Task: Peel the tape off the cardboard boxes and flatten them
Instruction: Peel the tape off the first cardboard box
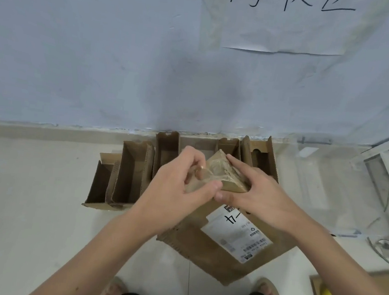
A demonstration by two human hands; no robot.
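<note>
pinching clear tape (206,175), the left hand (180,186) seemingly stretches it off the right hand (253,194)-gripped brown cardboard box (225,241).

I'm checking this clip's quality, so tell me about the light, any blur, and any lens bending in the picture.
Head view: soft, even light, with a faint shadow patch on the wall; no harsh glare, only a slight sheen on the tape that the left hand pulls off the box held by the right hand; fingers slightly soft; wide-angle lens curves the edges.
</note>
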